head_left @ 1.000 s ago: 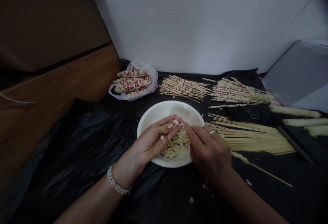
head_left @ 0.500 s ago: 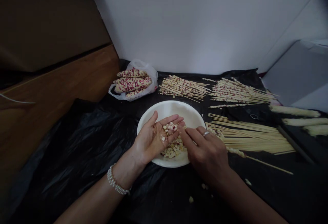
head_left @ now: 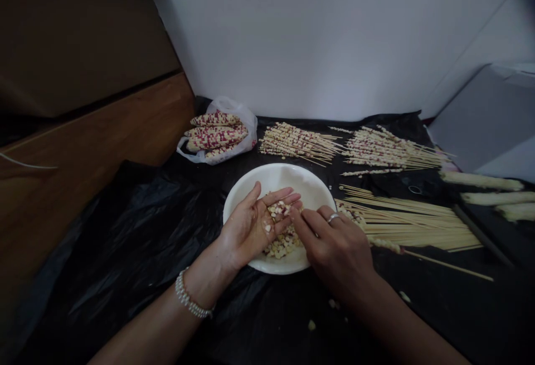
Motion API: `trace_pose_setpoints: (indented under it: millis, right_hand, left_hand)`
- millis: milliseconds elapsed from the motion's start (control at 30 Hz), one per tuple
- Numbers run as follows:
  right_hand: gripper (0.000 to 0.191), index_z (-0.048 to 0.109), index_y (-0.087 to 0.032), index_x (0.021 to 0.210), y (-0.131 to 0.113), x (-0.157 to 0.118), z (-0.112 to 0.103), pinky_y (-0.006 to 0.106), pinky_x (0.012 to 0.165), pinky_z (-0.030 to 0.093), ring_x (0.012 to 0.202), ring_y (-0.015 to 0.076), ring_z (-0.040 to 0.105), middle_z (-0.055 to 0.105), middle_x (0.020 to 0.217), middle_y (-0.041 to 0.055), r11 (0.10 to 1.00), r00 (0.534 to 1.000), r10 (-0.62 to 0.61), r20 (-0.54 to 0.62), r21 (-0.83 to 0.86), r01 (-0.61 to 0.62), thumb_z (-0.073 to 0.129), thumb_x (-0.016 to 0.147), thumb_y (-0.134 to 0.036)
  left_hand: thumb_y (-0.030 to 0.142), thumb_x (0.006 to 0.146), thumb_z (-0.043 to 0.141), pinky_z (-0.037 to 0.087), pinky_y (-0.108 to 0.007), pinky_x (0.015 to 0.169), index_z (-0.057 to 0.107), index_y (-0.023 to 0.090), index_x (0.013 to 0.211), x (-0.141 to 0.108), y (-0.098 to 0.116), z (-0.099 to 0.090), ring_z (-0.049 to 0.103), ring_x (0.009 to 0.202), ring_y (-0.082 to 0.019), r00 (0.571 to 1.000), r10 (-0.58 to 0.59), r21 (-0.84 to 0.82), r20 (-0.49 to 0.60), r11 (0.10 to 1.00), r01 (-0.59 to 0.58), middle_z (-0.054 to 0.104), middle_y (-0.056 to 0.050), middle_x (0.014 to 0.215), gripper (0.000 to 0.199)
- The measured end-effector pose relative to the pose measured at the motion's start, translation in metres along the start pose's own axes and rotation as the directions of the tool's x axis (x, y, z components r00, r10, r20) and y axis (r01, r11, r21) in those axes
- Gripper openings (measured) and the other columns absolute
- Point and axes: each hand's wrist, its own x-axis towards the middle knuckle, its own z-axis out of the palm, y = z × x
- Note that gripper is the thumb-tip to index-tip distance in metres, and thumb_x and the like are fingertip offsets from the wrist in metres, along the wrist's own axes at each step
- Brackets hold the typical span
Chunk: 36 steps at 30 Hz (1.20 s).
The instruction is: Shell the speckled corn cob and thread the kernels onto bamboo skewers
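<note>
My left hand [head_left: 251, 225] is turned palm up over the white bowl [head_left: 242, 184], fingers stretched out, holding several loose corn kernels [head_left: 278, 209]. At its fingertips, my right hand [head_left: 336, 242] is closed in a pinch on a bamboo skewer [head_left: 447, 264]. Corn kernels are threaded along part of the skewer; its bare end sticks out to the right below the hand. The skewer's tip and whatever lies between the pinching fingers are hidden. More loose kernels [head_left: 282, 245] lie in the bowl beneath my left hand.
Corn cobs [head_left: 217, 134] in a plastic bag stand behind the bowl. Two piles of kernel-threaded skewers [head_left: 298, 142] lie along the wall. Bare skewers [head_left: 418, 223] and stripped cobs [head_left: 480, 181] are at right. Black plastic sheeting [head_left: 137, 237] covers the surface; stray kernels [head_left: 311, 325] lie in front.
The skewer's bare end has shifted to the right and slightly up. My right fingers have moved a little left. My left hand stays nearly where it was, kernels still in the palm.
</note>
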Motion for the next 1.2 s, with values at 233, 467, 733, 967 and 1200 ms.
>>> trace_pose_setpoints:
  millis: [233, 467, 733, 967, 1200]
  right_hand:
    - [0.027, 0.064, -0.011, 0.108, 0.0007, 0.0014, -0.0029, 0.032, 0.060, 0.034, 0.071, 0.0168, 0.050, 0.062, 0.075, 0.0056, 1.000, 1.000, -0.005, 0.020, 0.012, 0.005, 0.051, 0.084, -0.012]
    - [0.026, 0.065, -0.012, 0.106, 0.0002, 0.0009, -0.0027, 0.032, 0.062, 0.033, 0.072, 0.0171, 0.051, 0.063, 0.076, 0.0051, 1.000, 1.000, -0.002, 0.029, 0.013, 0.001, 0.050, 0.085, -0.012]
    - [0.027, 0.065, -0.012, 0.108, 0.0003, -0.0001, -0.0022, 0.031, 0.062, 0.034, 0.072, 0.0173, 0.052, 0.063, 0.075, 0.0052, 1.000, 1.000, -0.004, 0.015, 0.013, 0.004, 0.050, 0.085, -0.011]
    - [0.024, 0.066, -0.012, 0.104, -0.0015, 0.0002, -0.0015, 0.032, 0.060, 0.032, 0.070, 0.0170, 0.051, 0.063, 0.075, 0.0047, 1.000, 1.000, 0.002, 0.016, 0.001, -0.002, 0.051, 0.084, -0.012]
    - [0.018, 0.068, -0.013, 0.094, -0.0073, 0.0024, -0.0041, 0.032, 0.059, 0.031, 0.069, 0.0174, 0.050, 0.062, 0.073, 0.0042, 0.999, 0.998, 0.037, 0.057, -0.024, -0.036, 0.053, 0.084, -0.014]
  left_hand:
    - [0.041, 0.093, 0.036, 0.047, -0.031, 0.092, 0.047, -0.002, 0.128, -0.0002, 0.0012, 0.0001, 0.052, 0.119, -0.027, 0.999, 0.014, 0.006, -0.033, 1.000, -0.014, 0.057, -0.024, 0.124, 0.056]
    - [0.040, 0.093, 0.034, 0.045, -0.031, 0.095, 0.048, -0.003, 0.126, 0.0009, 0.0011, 0.0008, 0.052, 0.120, -0.027, 0.997, 0.043, 0.004, -0.060, 0.999, -0.043, 0.057, -0.025, 0.124, 0.056]
    - [0.041, 0.094, 0.033, 0.042, -0.032, 0.099, 0.046, -0.005, 0.128, 0.0012, 0.0008, 0.0011, 0.050, 0.122, -0.028, 0.996, 0.060, 0.012, -0.061, 0.998, -0.060, 0.055, -0.026, 0.126, 0.059]
    - [0.041, 0.094, 0.033, 0.041, -0.032, 0.100, 0.049, -0.003, 0.126, -0.0014, -0.0021, 0.0048, 0.049, 0.122, -0.026, 0.994, 0.065, 0.035, -0.087, 0.997, -0.062, 0.054, -0.023, 0.130, 0.056]
    - [0.041, 0.093, 0.034, 0.038, -0.033, 0.103, 0.051, -0.002, 0.125, 0.0005, -0.0044, 0.0046, 0.050, 0.122, -0.026, 0.993, 0.074, 0.043, -0.090, 0.997, -0.070, 0.053, -0.023, 0.131, 0.056]
